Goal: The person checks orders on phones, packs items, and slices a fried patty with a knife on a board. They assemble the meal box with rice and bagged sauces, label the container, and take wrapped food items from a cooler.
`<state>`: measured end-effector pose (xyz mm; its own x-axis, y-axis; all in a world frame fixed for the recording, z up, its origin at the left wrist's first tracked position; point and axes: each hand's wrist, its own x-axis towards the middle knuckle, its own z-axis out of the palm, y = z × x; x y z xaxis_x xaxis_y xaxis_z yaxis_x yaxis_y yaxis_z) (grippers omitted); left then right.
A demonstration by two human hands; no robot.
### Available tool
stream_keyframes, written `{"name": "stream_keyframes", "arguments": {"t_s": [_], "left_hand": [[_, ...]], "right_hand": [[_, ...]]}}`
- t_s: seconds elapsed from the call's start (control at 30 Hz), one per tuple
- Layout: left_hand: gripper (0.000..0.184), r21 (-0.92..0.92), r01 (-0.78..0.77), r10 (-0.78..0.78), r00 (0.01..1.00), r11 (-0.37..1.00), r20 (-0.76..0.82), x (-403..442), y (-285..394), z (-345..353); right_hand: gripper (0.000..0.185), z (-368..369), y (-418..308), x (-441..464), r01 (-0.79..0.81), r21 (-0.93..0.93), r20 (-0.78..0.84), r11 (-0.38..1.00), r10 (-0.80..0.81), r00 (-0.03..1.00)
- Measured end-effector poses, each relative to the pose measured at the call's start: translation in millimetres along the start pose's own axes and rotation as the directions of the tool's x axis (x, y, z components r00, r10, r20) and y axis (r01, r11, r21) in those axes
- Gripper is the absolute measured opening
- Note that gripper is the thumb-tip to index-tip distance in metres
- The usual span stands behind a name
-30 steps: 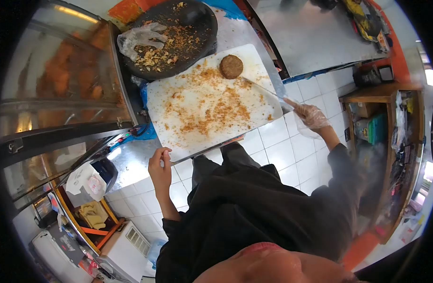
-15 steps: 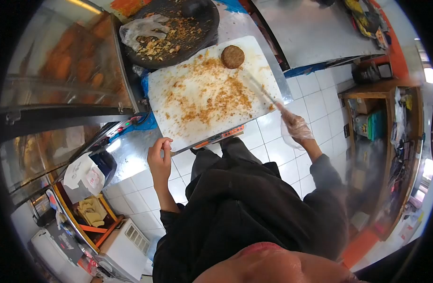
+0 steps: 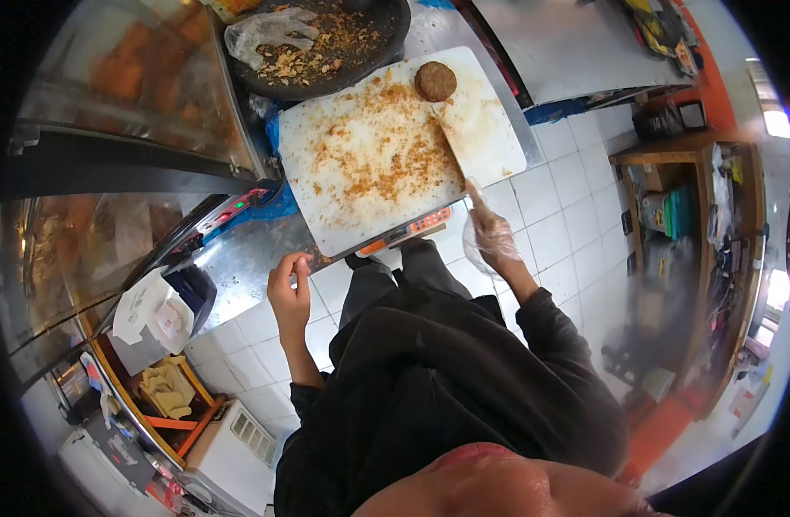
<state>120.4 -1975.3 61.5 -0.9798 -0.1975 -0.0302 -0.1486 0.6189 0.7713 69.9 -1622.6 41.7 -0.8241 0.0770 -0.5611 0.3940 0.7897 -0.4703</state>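
My right hand (image 3: 497, 237), in a loose clear plastic glove, grips a knife (image 3: 449, 145). The knife's long blade lies over the right part of the white cutting board (image 3: 490, 146), its tip just below a round brown patty (image 3: 435, 82). Brown crumbs (image 3: 386, 159) are scattered across the board's middle and left. Bare and apart from the board, my left hand (image 3: 290, 289) hovers by the counter's front edge, left of the board's lower corner. Its fingers are loosely curled, the thumb a little apart, with nothing in them.
A dark round pan (image 3: 326, 77) with chopped bits and a crumpled plastic glove (image 3: 270, 34) stands behind the board. Under the board sits a scale with an orange keypad (image 3: 429, 222). A glass display case (image 3: 145, 95) is at left, a wooden shelf (image 3: 705, 155) at right.
My right hand has moved left with the knife, and the blade has swung more upright over the board. The view has shifted slightly. My left hand has barely moved.
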Motion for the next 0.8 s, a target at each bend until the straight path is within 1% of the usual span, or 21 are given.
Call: {"name": "stream_keyframes", "arguments": {"t_s": [0.03,0.07,0.1,0.13,0.2,0.23,0.3,0.33,0.37,0.4,0.47,0.53,0.6,0.63,0.7,0.77,0.8], "left_hand": [[0.013,-0.015,-0.025,0.025,1.000,1.000,0.015,0,1,-1],[0.013,-0.030,-0.050,0.051,0.998,0.998,0.028,1,2,-2],[0.012,-0.037,-0.059,0.061,0.997,0.998,0.047,1,1,-4],[0.012,-0.035,-0.066,0.068,0.996,0.997,0.054,2,-2,-5],[0.012,-0.038,-0.084,0.087,0.993,0.996,0.079,2,-7,-5],[0.012,-0.037,-0.089,0.092,0.992,0.995,0.087,3,-9,-5],[0.011,-0.045,-0.069,0.073,0.993,0.997,0.097,1,-11,-4],[0.011,-0.045,-0.069,0.073,0.992,0.997,0.103,0,-11,-5],[0.012,-0.001,-0.106,0.105,0.989,0.994,0.107,0,-10,-7],[0.012,0.041,-0.143,0.138,0.984,0.989,0.109,1,-10,-9],[0.012,0.012,-0.115,0.113,0.989,0.993,0.098,-1,-14,-12],[0.012,-0.021,-0.077,0.079,0.993,0.997,0.082,-4,-18,-14],[0.012,-0.011,-0.073,0.073,0.994,0.997,0.083,-7,-25,-17],[0.012,-0.014,-0.069,0.070,0.994,0.998,0.081,-8,-26,-18],[0.012,0.009,-0.076,0.075,0.994,0.997,0.084,-9,-28,-19],[0.012,0.007,-0.077,0.077,0.995,0.997,0.069,-9,-27,-21],[0.012,0.013,-0.084,0.083,0.994,0.996,0.064,-10,-27,-23]], "right_hand": [[0.057,9,-4,0,-0.006,0.007,-0.003,1.000,0.006,1.000],[0.057,18,-5,0,0.139,0.100,-0.065,0.985,-0.133,0.989],[0.058,28,-7,1,0.285,0.180,-0.141,0.941,-0.262,0.955],[0.058,39,-11,4,0.281,0.186,-0.147,0.942,-0.256,0.955],[0.058,59,-23,9,0.422,0.191,-0.242,0.886,-0.374,0.895],[0.058,59,-41,7,0.416,0.195,-0.247,0.888,-0.366,0.897],[0.060,51,-72,3,0.166,0.079,-0.068,0.983,-0.161,0.985],[0.060,56,-67,6,0.161,0.082,-0.068,0.984,-0.155,0.986],[0.060,64,-58,12,0.312,0.150,-0.195,0.938,-0.281,0.940],[0.057,57,-58,7,0.281,0.192,-0.206,0.940,-0.241,0.948],[0.052,43,-57,-5,0.220,0.279,-0.227,0.935,-0.159,0.961],[0.054,38,-30,-6,0.361,0.136,-0.463,0.923,-0.263,0.846],[0.051,18,-17,-15,0.226,0.204,-0.434,0.953,-0.119,0.893],[0.051,13,-3,-11,0.207,0.208,-0.432,0.956,-0.100,0.896],[0.051,1,5,5,0.193,0.204,-0.433,0.960,-0.088,0.897],[0.050,-13,-2,17,0.151,0.070,-0.427,0.986,-0.107,0.898],[0.050,-16,-7,17,0.151,0.066,-0.422,0.986,-0.110,0.900]]}}
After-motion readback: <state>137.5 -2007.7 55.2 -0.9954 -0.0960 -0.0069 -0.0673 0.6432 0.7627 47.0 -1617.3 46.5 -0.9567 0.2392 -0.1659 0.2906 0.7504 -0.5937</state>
